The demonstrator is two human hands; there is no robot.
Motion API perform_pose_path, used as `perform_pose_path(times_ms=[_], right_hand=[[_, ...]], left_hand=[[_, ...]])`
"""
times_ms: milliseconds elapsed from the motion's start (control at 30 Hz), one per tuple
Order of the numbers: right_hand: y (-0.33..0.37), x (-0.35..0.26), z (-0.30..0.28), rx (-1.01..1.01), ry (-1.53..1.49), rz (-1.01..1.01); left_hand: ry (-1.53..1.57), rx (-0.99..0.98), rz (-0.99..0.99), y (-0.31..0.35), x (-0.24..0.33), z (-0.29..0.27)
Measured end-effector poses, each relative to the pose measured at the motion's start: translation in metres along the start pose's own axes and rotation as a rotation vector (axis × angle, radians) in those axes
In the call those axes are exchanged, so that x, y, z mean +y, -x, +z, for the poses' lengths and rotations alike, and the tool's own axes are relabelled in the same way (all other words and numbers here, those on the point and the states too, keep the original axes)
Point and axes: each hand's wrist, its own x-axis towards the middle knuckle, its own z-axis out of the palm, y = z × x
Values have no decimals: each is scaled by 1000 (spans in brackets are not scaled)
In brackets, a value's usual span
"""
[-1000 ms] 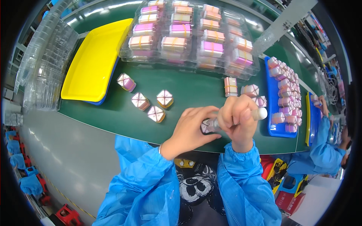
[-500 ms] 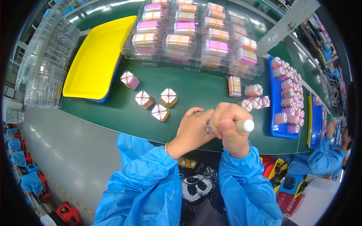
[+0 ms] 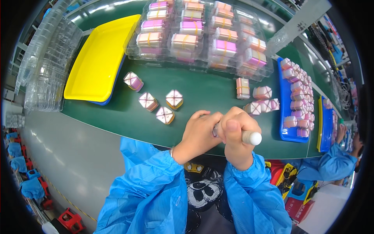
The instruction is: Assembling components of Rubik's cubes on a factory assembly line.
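Observation:
My right hand [image 3: 238, 134] is wrapped round a slim tool with a rounded white end [image 3: 252, 137], which points out to the right; its kind does not show. Against it, at the front edge of the green table [image 3: 194, 84], my left hand [image 3: 199, 133] is closed, its fingertips mostly hidden behind the right hand. What the left fingers hold cannot be made out. Ahead and to the left stand several small pink-and-white blocks with a crossed top, the closest being a block [image 3: 165, 116]. Beyond my right hand lie a banded pink block [image 3: 242, 88] and several more like it.
Clear plastic trays [image 3: 156, 58] of banded blocks fill the far side. At left are a yellow tray [image 3: 95, 58] and stacked clear trays [image 3: 43, 74]. A blue tray [image 3: 285, 130] full of blocks stands at right. Further right, a co-worker's blue sleeve [image 3: 333, 165] shows.
My right hand has turned slightly, and the tool's white end has dipped a little toward me. The left hand is almost unmoved.

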Motion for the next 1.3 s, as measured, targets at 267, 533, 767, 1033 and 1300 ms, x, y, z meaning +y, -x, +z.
perform_pose_path(times_ms=[267, 533, 767, 1033, 1300], right_hand=[[3, 5, 4, 57, 9, 40], [1, 12, 4, -65, 54, -40], [-1, 16, 6, -17, 51, 45], [-21, -10, -39, 99, -605, -129], [-6, -19, -73, -41, -33, 551]], left_hand=[[9, 11, -1, 2, -2, 3], [0, 18, 8, 1, 1, -2], [41, 16, -47, 0, 1, 0], [101, 2, -69, -2, 7, -5], [832, -128, -190, 11, -9, -8]])
